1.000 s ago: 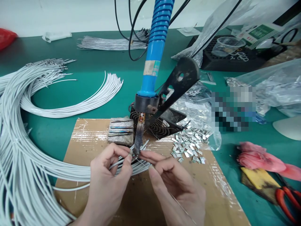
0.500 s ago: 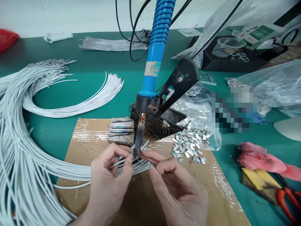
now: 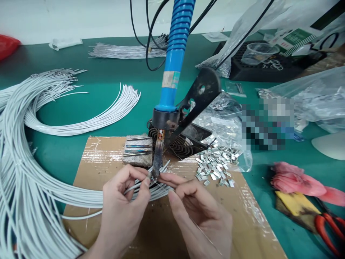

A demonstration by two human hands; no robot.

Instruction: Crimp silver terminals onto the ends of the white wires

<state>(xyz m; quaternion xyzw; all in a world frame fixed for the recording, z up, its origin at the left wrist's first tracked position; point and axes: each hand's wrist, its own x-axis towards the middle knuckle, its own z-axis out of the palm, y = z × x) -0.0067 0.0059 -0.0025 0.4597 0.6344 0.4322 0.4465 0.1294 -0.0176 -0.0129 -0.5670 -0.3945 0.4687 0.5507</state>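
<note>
My left hand point(image 3: 125, 201) is closed, thumb and forefinger pinching the end of a white cable point(image 3: 129, 188) right at the tip of the soldering iron point(image 3: 157, 162). The iron, with a blue handle, points down from a black bracket point(image 3: 199, 97). My right hand point(image 3: 201, 212) pinches a thin strand of solder wire point(image 3: 206, 235), whose near end trails below the palm and whose far end reaches the iron's tip. Under both hands lie the ends of a white cable bundle point(image 3: 81, 196). The small part at the tip is mostly hidden by fingers.
Brown cardboard point(image 3: 242, 216) lies under the hands on a green table. Behind the iron stand a small fan point(image 3: 180, 144) and a block with metal rods point(image 3: 138, 150). Small metal pieces point(image 3: 215, 169) are scattered right of it; red-handled scissors point(image 3: 327, 226) lie far right.
The view has shifted slightly, so everything sits a little further left. Both hands keep their grips at the iron's tip, with hardly any other movement.
</note>
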